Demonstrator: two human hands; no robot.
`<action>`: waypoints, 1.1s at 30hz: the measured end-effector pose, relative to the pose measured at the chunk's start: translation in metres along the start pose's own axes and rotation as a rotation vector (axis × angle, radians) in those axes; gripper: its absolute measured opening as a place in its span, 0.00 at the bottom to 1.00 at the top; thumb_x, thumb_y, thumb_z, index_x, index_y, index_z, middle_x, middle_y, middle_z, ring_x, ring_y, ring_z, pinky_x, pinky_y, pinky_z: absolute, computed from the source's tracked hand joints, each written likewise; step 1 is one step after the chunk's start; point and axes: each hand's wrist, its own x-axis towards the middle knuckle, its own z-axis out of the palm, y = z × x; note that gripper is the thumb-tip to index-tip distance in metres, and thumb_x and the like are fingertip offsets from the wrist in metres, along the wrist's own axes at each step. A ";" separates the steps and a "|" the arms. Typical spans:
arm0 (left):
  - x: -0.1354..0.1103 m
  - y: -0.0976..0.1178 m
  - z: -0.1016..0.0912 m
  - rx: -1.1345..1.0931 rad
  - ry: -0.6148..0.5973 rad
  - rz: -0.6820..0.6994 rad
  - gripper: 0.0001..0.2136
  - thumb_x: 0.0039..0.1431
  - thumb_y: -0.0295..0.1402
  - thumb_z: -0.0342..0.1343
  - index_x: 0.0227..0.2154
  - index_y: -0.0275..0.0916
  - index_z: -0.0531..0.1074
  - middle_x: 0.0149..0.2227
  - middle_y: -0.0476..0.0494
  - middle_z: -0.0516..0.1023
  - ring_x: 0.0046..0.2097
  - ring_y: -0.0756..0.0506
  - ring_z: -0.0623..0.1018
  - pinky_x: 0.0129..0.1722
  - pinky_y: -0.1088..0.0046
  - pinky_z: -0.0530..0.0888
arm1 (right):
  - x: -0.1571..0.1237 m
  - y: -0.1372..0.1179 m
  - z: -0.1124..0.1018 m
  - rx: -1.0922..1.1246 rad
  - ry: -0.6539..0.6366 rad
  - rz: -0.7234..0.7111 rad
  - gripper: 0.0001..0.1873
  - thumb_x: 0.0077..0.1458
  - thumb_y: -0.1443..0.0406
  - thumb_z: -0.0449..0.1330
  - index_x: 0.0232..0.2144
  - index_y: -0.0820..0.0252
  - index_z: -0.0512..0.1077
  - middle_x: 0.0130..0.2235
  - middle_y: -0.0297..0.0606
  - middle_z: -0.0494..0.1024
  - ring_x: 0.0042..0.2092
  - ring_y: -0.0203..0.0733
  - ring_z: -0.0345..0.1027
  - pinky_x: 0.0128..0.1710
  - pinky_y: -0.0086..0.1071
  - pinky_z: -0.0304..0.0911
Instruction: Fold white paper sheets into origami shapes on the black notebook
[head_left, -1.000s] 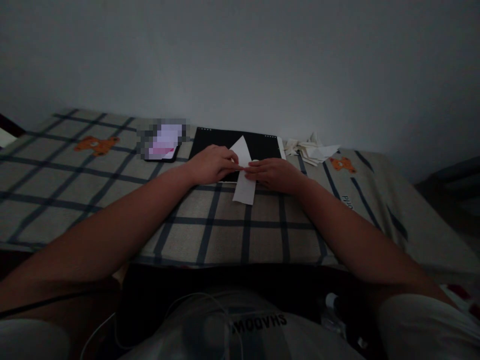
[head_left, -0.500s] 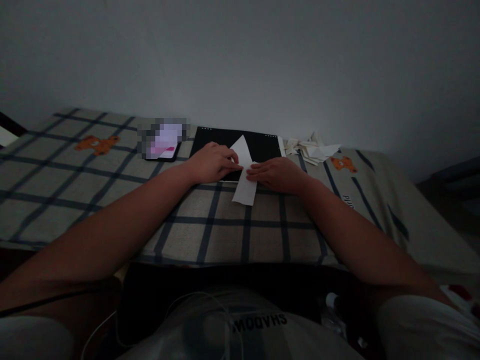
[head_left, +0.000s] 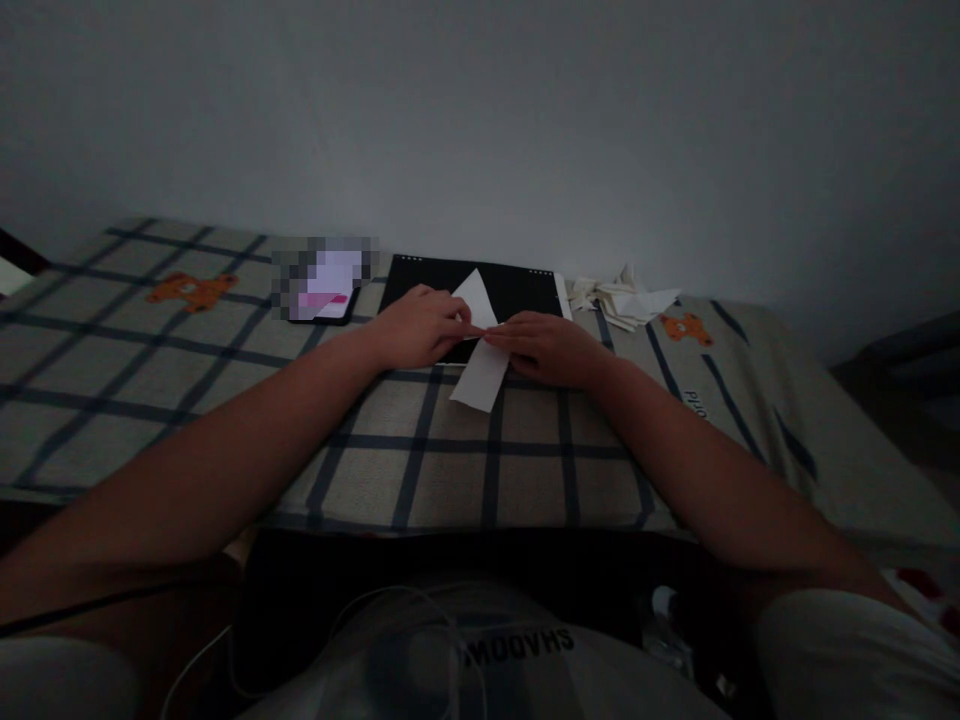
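Note:
A folded white sheet of paper (head_left: 478,378) lies across a black flat pad (head_left: 435,275), its pointed end toward the wall and its straight end over the pad's near edge. My left hand (head_left: 421,328) pinches the paper's left edge near its middle, with the fingers curled. From the right, my right hand (head_left: 553,348) has its fingers pressed together on the same spot, so the fingertips of both hands meet there. The fingers hide the middle of the paper.
A phone (head_left: 322,290) with a lit, partly blurred screen leans left of the pad. Several folded white paper pieces (head_left: 622,298) are piled to the right. A checked cloth (head_left: 450,480) covers the table, which meets a grey wall (head_left: 480,130).
My right fingertips have moved left to meet my left fingertips. The paper has turned slightly, its near end swinging left and its point shifting a little left.

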 end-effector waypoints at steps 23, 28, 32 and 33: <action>0.000 -0.003 -0.001 0.025 -0.054 -0.005 0.19 0.69 0.36 0.47 0.57 0.55 0.76 0.51 0.43 0.78 0.49 0.40 0.74 0.48 0.60 0.63 | -0.001 -0.004 -0.014 -0.050 -0.147 0.007 0.18 0.60 0.67 0.57 0.49 0.57 0.81 0.51 0.39 0.83 0.52 0.47 0.78 0.50 0.41 0.70; 0.000 -0.004 0.001 0.028 -0.044 -0.011 0.19 0.69 0.36 0.47 0.57 0.55 0.76 0.51 0.43 0.78 0.49 0.41 0.74 0.49 0.61 0.63 | -0.001 -0.006 -0.017 -0.052 -0.150 0.006 0.18 0.60 0.67 0.56 0.48 0.58 0.82 0.51 0.39 0.84 0.52 0.48 0.79 0.49 0.41 0.70; -0.001 -0.005 0.003 0.037 -0.037 0.001 0.19 0.69 0.35 0.48 0.57 0.56 0.76 0.52 0.44 0.78 0.50 0.41 0.74 0.49 0.61 0.63 | -0.002 -0.006 -0.018 -0.047 -0.155 0.003 0.17 0.60 0.66 0.56 0.47 0.59 0.82 0.50 0.40 0.84 0.50 0.48 0.79 0.49 0.42 0.69; -0.001 -0.006 0.003 0.039 -0.037 0.004 0.19 0.69 0.35 0.48 0.57 0.56 0.76 0.52 0.44 0.78 0.49 0.41 0.74 0.49 0.61 0.64 | -0.002 -0.006 -0.018 -0.043 -0.152 0.001 0.17 0.60 0.66 0.56 0.46 0.59 0.82 0.50 0.40 0.84 0.49 0.48 0.80 0.48 0.42 0.69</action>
